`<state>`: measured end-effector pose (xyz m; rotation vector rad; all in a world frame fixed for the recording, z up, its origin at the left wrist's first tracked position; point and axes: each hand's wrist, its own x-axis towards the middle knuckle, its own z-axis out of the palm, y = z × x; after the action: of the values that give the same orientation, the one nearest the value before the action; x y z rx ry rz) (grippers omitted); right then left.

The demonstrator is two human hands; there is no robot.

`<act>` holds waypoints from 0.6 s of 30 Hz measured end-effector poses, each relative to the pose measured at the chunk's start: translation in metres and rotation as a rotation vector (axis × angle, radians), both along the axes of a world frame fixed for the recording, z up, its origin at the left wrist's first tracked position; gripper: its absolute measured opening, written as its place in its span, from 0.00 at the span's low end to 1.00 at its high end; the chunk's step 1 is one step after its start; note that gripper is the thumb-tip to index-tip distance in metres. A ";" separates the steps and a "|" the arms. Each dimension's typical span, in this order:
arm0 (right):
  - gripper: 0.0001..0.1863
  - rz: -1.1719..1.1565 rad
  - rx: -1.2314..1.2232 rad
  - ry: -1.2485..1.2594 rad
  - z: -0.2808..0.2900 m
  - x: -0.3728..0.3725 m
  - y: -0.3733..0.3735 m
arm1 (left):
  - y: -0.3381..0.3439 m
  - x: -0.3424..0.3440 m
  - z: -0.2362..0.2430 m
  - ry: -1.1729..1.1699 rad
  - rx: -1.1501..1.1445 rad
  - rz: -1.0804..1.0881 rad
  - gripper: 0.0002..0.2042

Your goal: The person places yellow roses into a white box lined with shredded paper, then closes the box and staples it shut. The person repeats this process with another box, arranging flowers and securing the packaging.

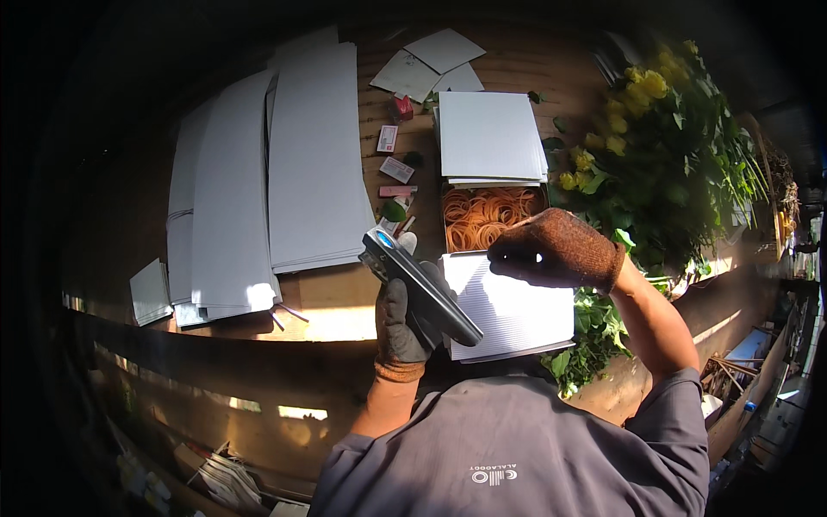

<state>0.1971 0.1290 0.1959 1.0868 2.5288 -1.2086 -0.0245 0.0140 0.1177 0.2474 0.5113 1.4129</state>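
My left hand [396, 332], in a grey glove with an orange cuff, grips a long black stapler-like tool [431, 302] with a silver end, tilted upward to the left. My right hand [564, 250], in a brown-and-black glove, has its fingers curled at the near edge of an open box of orange rubber bands [474, 207]; whatever is between them is hidden. Below both hands lies a white corrugated board [517, 319]. Another stack of white squares [487, 133] sits just beyond the bands.
Tall white sheets [314, 155] lie at left on the wooden table, with a small white stack [151, 293]. Small printed boxes [396, 168] and white squares [444, 47] lie in the middle and back. Yellow roses with foliage [655, 146] fill the right. Wooden boards [233, 370] run along the near side.
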 end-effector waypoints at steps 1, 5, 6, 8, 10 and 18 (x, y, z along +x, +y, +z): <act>0.23 -0.030 0.064 -0.205 -0.017 0.004 0.017 | 0.000 -0.016 -0.010 0.023 -0.031 0.007 0.36; 0.32 -0.167 0.137 -0.339 -0.131 0.032 0.028 | -0.008 -0.083 -0.093 0.612 -0.187 -0.023 0.23; 0.30 -0.187 0.101 -0.323 -0.132 0.029 0.033 | -0.009 -0.087 -0.102 0.900 -0.162 -0.108 0.22; 0.27 -0.247 0.033 -0.281 -0.133 0.025 0.040 | -0.009 -0.098 -0.117 1.209 -0.114 -0.324 0.23; 0.23 -0.338 0.003 -0.249 -0.132 0.039 0.040 | -0.006 -0.095 -0.126 1.642 -0.099 -0.572 0.27; 0.19 -0.704 -0.088 0.096 -0.061 0.063 0.004 | 0.003 -0.081 -0.131 2.093 0.140 -0.612 0.26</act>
<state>0.2601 0.1327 0.1345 2.0312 2.1728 -1.5174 -0.1055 0.0168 -0.0130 1.8544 1.7562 0.0866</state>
